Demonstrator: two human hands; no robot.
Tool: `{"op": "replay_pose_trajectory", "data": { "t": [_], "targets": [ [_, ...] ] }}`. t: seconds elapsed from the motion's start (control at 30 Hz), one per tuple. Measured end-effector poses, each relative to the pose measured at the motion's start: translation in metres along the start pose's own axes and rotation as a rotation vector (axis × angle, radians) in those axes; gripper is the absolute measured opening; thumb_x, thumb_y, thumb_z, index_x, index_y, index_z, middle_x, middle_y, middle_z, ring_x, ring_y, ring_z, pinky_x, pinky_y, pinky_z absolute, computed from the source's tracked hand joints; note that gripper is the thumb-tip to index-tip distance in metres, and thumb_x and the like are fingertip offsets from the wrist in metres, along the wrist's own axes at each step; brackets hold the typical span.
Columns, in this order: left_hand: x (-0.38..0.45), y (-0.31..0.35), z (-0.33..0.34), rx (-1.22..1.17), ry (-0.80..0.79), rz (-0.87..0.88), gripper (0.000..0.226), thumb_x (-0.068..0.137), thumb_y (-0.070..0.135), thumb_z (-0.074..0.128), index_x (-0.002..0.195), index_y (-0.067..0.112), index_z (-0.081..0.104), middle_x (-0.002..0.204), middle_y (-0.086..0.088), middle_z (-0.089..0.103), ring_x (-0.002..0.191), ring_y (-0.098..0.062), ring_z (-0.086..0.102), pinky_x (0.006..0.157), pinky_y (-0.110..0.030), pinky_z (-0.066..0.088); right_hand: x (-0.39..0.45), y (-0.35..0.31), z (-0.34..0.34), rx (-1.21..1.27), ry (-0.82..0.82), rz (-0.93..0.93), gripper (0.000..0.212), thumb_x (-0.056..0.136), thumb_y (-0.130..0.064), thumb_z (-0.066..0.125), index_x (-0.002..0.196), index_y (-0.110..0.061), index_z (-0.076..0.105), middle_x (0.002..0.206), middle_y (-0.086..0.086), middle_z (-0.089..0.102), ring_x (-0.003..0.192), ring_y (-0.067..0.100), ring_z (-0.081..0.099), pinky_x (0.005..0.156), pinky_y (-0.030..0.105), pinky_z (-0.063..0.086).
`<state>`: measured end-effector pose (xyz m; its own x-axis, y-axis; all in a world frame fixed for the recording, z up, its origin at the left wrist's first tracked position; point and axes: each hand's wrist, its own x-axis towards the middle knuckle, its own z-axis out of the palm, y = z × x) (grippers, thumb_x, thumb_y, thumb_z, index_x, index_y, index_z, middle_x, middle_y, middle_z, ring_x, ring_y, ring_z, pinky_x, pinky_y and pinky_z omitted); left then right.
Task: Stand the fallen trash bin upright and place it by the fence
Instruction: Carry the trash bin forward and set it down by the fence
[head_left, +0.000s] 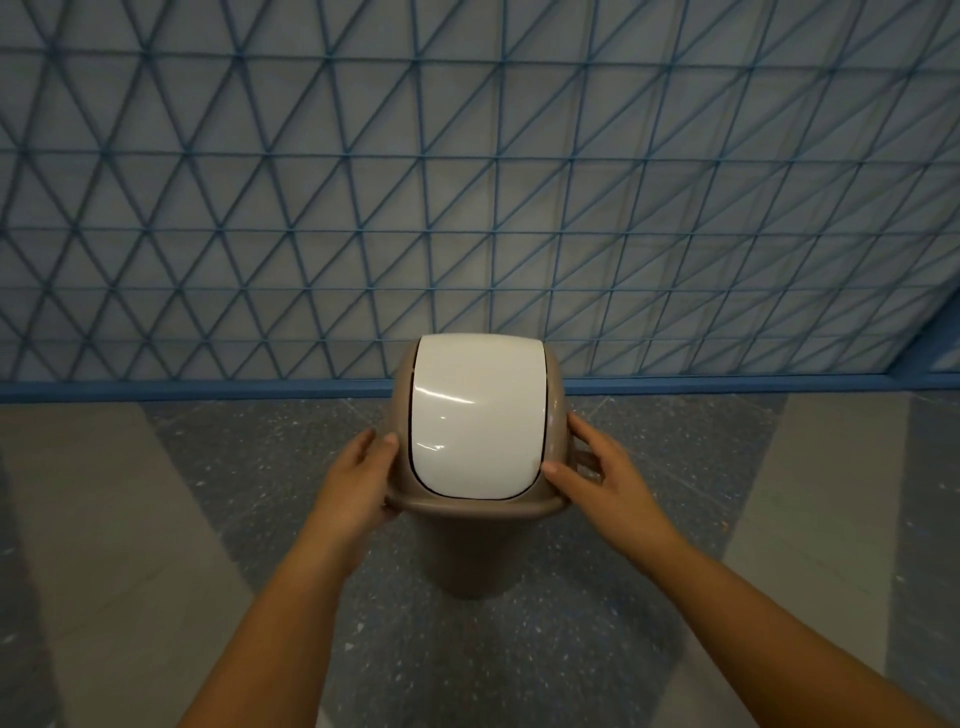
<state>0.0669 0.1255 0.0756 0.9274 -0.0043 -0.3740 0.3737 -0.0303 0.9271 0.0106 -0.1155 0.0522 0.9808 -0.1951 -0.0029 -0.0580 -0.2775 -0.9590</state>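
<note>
Trash bin (478, 467) upright on the floor (156, 519) directly ahead of me, long axis vertical, near the fence (467, 182); my left hand (358, 483) and right hand (608, 483) clasp its rim from either side, equally near.

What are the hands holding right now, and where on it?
Both hold the trash bin by its top rim: left hand on its left side, right hand on its right.
</note>
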Motion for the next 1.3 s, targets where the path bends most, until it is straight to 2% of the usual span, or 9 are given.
{"op": "replay_pose_trajectory", "data": {
  "t": [0.1,0.23,0.3,0.43,0.6,0.8,0.9,1.03,1.3],
  "targets": [
    [0.000,0.005,-0.009,0.034,-0.124,-0.019,0.045,0.091,0.025,0.053,0.135,0.021,0.050,0.129,-0.010,0.061,0.110,-0.023,0.061,0.084,-0.041,0.054,-0.005,0.005,-0.010,0.083,-0.064,0.057,0.064,0.081,-0.026,0.068,0.138,-0.037,0.040,0.137,-0.004,0.048,0.115,0.010,0.057,0.084,0.017,0.052],
    [0.002,0.005,-0.014,-0.001,-0.032,-0.123,0.056,0.088,0.007,0.056,0.141,0.005,0.039,0.124,-0.022,0.062,0.102,-0.030,0.065,0.086,-0.039,0.053,-0.004,0.010,-0.016,0.192,-0.089,0.178,0.057,0.085,-0.014,0.065,0.134,-0.034,0.044,0.111,0.010,0.067,0.099,0.021,0.067,0.083,0.033,0.057],
    [0.002,0.004,-0.017,-0.007,-0.002,-0.154,0.046,0.089,0.002,0.055,0.134,0.000,0.048,0.114,-0.021,0.065,0.094,-0.029,0.065,0.081,-0.037,0.052,-0.003,0.013,-0.018,0.253,-0.084,0.265,0.053,0.083,-0.013,0.066,0.126,-0.035,0.045,0.092,0.013,0.072,0.083,0.021,0.071,0.073,0.032,0.059],
    [0.002,0.002,-0.024,-0.067,-0.032,-0.192,0.024,0.089,0.000,0.053,0.112,-0.001,0.061,0.094,-0.016,0.068,0.087,-0.025,0.065,0.070,-0.032,0.056,-0.001,0.018,-0.017,0.388,-0.104,0.369,0.028,0.085,-0.012,0.064,0.112,-0.016,0.063,0.077,0.009,0.075,0.065,0.015,0.070,0.062,0.028,0.059],
    [0.008,0.000,-0.026,-0.120,-0.024,-0.208,0.015,0.088,-0.001,0.054,0.099,0.003,0.063,0.093,-0.014,0.068,0.086,-0.023,0.065,0.059,-0.026,0.059,0.005,0.018,-0.008,0.413,-0.041,0.378,0.025,0.087,-0.013,0.061,0.112,-0.014,0.066,0.078,0.009,0.075,0.064,0.014,0.069,0.061,0.026,0.057],
    [0.021,-0.002,-0.043,-0.221,0.096,-0.180,0.010,0.088,0.001,0.055,0.096,0.004,0.061,0.090,-0.010,0.067,0.081,-0.022,0.064,0.076,-0.036,0.050,0.013,0.002,0.029,0.441,-0.039,0.339,0.025,0.089,-0.009,0.058,0.113,-0.013,0.064,0.077,0.009,0.072,0.060,0.011,0.067,0.058,0.023,0.057],
    [0.026,-0.003,-0.055,-0.253,0.154,-0.161,0.007,0.088,0.004,0.057,0.091,0.006,0.062,0.091,-0.008,0.067,0.084,-0.022,0.064,0.073,-0.034,0.050,0.013,-0.006,0.050,0.481,-0.041,0.320,0.024,0.090,-0.009,0.055,0.110,-0.019,0.064,0.080,0.008,0.071,0.063,0.013,0.066,0.058,0.023,0.057],
    [0.030,-0.006,-0.066,-0.272,0.192,-0.141,0.014,0.087,0.006,0.059,0.100,0.006,0.063,0.092,-0.008,0.068,0.085,-0.023,0.065,0.062,-0.031,0.051,0.012,-0.010,0.062,0.502,-0.034,0.316,0.029,0.091,-0.009,0.055,0.117,-0.020,0.060,0.086,0.010,0.071,0.067,0.015,0.066,0.059,0.023,0.058],
    [0.037,-0.010,-0.064,-0.308,0.160,-0.118,0.022,0.089,0.004,0.055,0.110,0.004,0.061,0.095,-0.009,0.068,0.087,-0.023,0.065,0.072,-0.035,0.051,0.015,-0.004,0.068,0.507,0.069,0.298,0.048,0.088,-0.011,0.059,0.133,-0.019,0.047,0.085,0.014,0.071,0.063,0.015,0.069,0.058,0.025,0.058]
  ]
}}
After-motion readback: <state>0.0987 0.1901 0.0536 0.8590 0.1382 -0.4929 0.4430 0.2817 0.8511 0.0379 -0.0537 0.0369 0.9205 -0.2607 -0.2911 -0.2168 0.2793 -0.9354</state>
